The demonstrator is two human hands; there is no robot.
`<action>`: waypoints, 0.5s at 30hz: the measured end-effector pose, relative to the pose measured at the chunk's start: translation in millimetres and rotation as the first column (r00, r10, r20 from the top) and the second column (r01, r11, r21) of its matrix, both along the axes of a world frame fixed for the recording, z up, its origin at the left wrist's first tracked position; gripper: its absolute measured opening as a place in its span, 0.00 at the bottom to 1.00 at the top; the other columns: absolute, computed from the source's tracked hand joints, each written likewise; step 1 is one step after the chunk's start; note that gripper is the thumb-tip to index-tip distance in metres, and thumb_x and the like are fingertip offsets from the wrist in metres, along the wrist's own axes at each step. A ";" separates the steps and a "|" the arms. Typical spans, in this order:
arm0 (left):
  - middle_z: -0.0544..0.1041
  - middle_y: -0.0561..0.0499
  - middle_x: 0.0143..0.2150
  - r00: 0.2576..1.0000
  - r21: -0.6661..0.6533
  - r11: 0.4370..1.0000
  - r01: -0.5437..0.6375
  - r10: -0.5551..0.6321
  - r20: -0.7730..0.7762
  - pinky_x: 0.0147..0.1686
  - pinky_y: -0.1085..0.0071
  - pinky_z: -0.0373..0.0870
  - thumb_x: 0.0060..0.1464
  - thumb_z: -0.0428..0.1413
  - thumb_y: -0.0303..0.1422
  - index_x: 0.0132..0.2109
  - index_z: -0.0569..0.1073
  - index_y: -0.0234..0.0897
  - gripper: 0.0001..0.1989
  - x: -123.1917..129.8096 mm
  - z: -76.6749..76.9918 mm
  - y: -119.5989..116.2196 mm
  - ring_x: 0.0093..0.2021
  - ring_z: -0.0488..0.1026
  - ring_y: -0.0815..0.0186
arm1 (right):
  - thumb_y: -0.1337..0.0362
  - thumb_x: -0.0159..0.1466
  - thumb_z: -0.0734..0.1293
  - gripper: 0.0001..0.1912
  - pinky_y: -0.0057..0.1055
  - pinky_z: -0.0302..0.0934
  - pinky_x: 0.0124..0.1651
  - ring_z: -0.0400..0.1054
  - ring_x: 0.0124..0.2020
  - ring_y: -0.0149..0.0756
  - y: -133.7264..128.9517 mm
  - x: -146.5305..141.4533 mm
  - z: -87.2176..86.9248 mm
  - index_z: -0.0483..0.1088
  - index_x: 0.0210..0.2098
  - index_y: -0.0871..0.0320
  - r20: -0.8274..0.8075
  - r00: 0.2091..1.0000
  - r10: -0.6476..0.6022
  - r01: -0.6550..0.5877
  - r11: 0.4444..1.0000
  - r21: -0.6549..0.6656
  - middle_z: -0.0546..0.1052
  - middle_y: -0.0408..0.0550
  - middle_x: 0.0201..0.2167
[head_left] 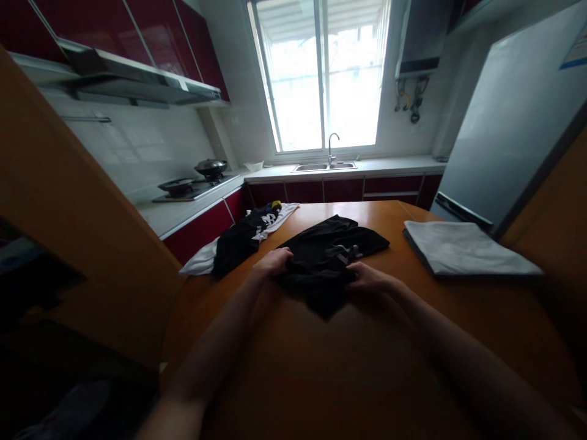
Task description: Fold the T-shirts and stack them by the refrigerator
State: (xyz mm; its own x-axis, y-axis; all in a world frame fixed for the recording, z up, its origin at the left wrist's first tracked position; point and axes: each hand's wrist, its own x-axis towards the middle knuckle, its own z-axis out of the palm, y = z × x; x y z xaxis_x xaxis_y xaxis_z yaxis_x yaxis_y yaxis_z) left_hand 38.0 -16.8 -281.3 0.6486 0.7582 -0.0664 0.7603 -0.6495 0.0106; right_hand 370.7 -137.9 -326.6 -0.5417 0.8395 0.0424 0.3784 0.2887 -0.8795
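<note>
A black garment [316,250], which looks like shorts with a small grey print, lies rumpled in the middle of the wooden table [330,379]. My left hand [274,261] grips its left edge, fingers curled over the cloth. On the opposite side my right hand [364,276] pinches the fabric, its fingertips partly hidden by the folds. Between my hands the near part of the cloth hangs down in a dark point. To the left, a black and white T-shirt [238,241] with a white print is spread near the table's edge.
Folded white and dark cloths [472,247] lie stacked on the table's right side. Beyond the table are a counter with a sink [323,166], a gas stove [197,188] with pans, and a fridge [509,116]. A wooden panel [92,220] stands close on the left.
</note>
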 end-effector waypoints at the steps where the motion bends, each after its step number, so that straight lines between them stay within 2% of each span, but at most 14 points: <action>1: 0.76 0.50 0.51 1.000 -0.036 0.999 0.003 -0.004 -0.020 0.46 0.72 0.70 0.44 0.65 0.28 0.44 0.80 0.42 0.17 -1.9 1.6 2.2 0.48 0.75 0.60 | 0.59 0.56 0.74 0.17 0.32 0.65 0.42 0.71 0.38 0.38 1.8 1.8 2.1 0.77 0.42 0.60 0.042 0.999 0.015 -0.015 1.000 -0.002 0.80 0.46 0.39; 4: 0.79 0.51 0.45 0.993 -0.163 0.986 0.027 -0.045 -0.112 0.38 0.74 0.70 0.41 0.69 0.36 0.42 0.80 0.42 0.17 -0.4 6.3 12.3 0.42 0.76 0.60 | 0.64 0.54 0.72 0.09 0.28 0.63 0.35 0.69 0.32 0.34 18.6 8.9 10.3 0.76 0.34 0.61 0.187 0.981 0.047 -0.037 0.998 -0.054 0.78 0.42 0.31; 6: 0.80 0.54 0.41 0.985 -0.218 0.976 0.019 -0.056 -0.164 0.36 0.75 0.70 0.38 0.71 0.39 0.41 0.81 0.43 0.19 7.4 12.3 23.7 0.40 0.77 0.62 | 0.67 0.51 0.73 0.07 0.28 0.62 0.33 0.69 0.30 0.34 41.0 14.6 20.6 0.75 0.30 0.61 0.284 0.957 0.060 -0.027 0.993 -0.117 0.76 0.41 0.28; 8: 0.81 0.56 0.39 0.986 -0.158 0.987 -0.028 0.001 -0.164 0.37 0.76 0.70 0.36 0.72 0.39 0.39 0.81 0.44 0.19 19.2 22.8 39.6 0.39 0.77 0.63 | 0.68 0.48 0.75 0.07 0.29 0.62 0.34 0.70 0.32 0.37 69.9 21.2 36.7 0.76 0.28 0.60 0.383 0.924 0.003 0.050 0.990 -0.129 0.77 0.43 0.27; 9: 0.81 0.55 0.39 0.988 -0.088 0.994 -0.062 0.049 -0.144 0.40 0.75 0.70 0.38 0.71 0.38 0.40 0.81 0.44 0.18 25.8 29.8 48.9 0.41 0.77 0.62 | 0.68 0.48 0.75 0.07 0.31 0.63 0.36 0.71 0.35 0.40 85.2 24.8 46.7 0.76 0.28 0.60 0.422 0.904 -0.071 0.118 0.989 -0.088 0.77 0.44 0.27; 11: 0.80 0.49 0.47 0.987 0.081 0.987 -0.140 0.145 -0.065 0.47 0.71 0.69 0.50 0.66 0.38 0.45 0.80 0.41 0.15 38.8 46.4 68.2 0.49 0.76 0.57 | 0.66 0.54 0.74 0.05 0.34 0.62 0.43 0.71 0.42 0.46 113.4 32.7 69.3 0.77 0.31 0.58 0.428 0.871 -0.239 0.246 0.968 0.040 0.78 0.49 0.30; 12: 0.78 0.44 0.51 0.983 0.155 0.972 -0.177 0.182 -0.021 0.51 0.67 0.67 0.57 0.61 0.38 0.50 0.78 0.38 0.15 44.6 55.2 77.3 0.54 0.73 0.54 | 0.64 0.58 0.72 0.04 0.35 0.61 0.47 0.70 0.47 0.47 124.8 36.8 81.0 0.78 0.34 0.58 0.383 0.847 -0.370 0.335 0.929 0.156 0.78 0.51 0.33; 13: 0.75 0.39 0.55 0.977 0.230 0.949 -0.214 0.212 0.033 0.55 0.64 0.65 0.62 0.55 0.38 0.53 0.76 0.35 0.16 49.6 63.9 85.3 0.57 0.70 0.52 | 0.63 0.63 0.69 0.06 0.37 0.59 0.51 0.67 0.51 0.47 133.8 40.7 92.3 0.78 0.37 0.58 0.305 0.812 -0.498 0.422 0.861 0.282 0.78 0.53 0.36; 15: 0.73 0.34 0.56 0.961 0.367 0.890 -0.270 0.223 0.165 0.57 0.59 0.62 0.66 0.49 0.36 0.55 0.73 0.30 0.17 56.3 79.0 96.6 0.60 0.68 0.49 | 0.64 0.69 0.64 0.11 0.39 0.52 0.58 0.62 0.57 0.47 143.7 47.6 112.8 0.78 0.42 0.59 0.104 0.717 -0.689 0.553 0.653 0.517 0.76 0.56 0.44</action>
